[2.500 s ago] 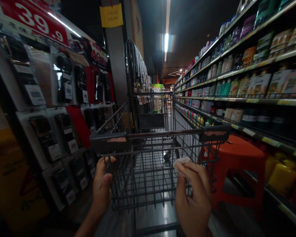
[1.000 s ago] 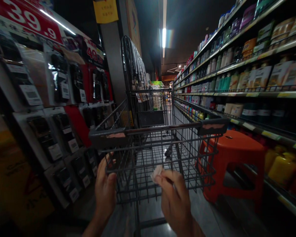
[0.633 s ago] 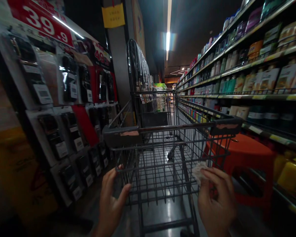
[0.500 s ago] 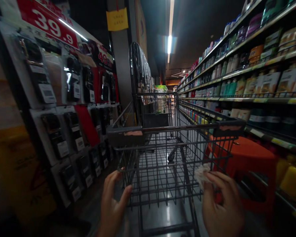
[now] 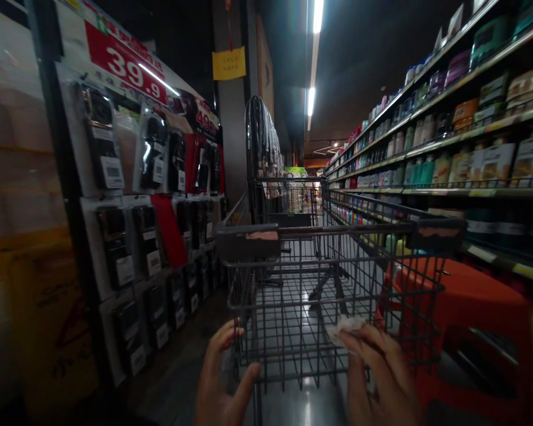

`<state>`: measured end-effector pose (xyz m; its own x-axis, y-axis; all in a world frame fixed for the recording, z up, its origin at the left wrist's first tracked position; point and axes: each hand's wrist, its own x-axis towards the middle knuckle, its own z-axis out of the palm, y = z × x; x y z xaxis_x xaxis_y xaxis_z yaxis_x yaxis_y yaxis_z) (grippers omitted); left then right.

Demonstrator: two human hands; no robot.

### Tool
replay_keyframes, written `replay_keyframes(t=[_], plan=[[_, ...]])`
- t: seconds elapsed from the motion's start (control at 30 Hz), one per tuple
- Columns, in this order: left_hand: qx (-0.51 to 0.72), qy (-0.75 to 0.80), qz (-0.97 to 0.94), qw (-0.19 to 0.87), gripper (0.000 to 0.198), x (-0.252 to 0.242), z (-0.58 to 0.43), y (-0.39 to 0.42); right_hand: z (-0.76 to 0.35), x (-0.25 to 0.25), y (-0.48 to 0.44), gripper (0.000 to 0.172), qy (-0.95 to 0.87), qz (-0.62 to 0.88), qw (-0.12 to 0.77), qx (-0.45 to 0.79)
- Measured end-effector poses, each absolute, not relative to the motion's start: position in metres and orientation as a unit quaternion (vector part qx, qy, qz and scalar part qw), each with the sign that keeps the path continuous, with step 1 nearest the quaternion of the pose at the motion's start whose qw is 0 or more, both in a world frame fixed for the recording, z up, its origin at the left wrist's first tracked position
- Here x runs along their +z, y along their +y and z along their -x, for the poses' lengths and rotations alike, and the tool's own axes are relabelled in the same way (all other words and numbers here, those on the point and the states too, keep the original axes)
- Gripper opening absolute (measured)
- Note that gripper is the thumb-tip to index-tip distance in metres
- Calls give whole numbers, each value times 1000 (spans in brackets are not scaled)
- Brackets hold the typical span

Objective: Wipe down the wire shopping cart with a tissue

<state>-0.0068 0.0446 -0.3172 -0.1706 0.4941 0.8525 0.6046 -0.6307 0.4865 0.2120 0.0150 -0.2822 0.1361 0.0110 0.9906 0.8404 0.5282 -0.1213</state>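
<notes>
A dark wire shopping cart (image 5: 313,307) stands right in front of me, with its scuffed grey handle (image 5: 346,229) across the near side. My left hand (image 5: 224,376) is at the lower left corner of the basket. Its thumb is spread from its fingers, and the fingertips reach the wires; I cannot tell if they touch. Between the fingertips of my right hand (image 5: 377,373) is a crumpled whitish tissue (image 5: 349,328), close to the near wire wall of the basket. The hand's remaining fingers are curled.
An orange plastic stool (image 5: 475,296) stands right of the cart. Shelves of bottles and jars (image 5: 462,160) line the right side. On the left hang packaged belts (image 5: 102,142), with a yellow floor sign (image 5: 48,319) beside them. Another cart (image 5: 288,220) is ahead.
My right hand with the tissue has moved left along the basket's near wall. The view has shifted, so the cart and shelves sit farther right. My left hand stays by the corner.
</notes>
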Motion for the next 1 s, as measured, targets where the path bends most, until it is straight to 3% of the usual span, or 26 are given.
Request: replay_keyframes(t=[0.27,0.6,1.0], plan=[[-599,-428,668,110,30,-313,3,43,-215,-293,-6,22,-637,363,616,-287],[-579,-401,704,94,38,-320,9,37,-159,-240,-2,24,-673,289,640,-232],[-585,-396,705,66,33,-314,7,36,-152,-271,-2,29,-707,317,602,-194]])
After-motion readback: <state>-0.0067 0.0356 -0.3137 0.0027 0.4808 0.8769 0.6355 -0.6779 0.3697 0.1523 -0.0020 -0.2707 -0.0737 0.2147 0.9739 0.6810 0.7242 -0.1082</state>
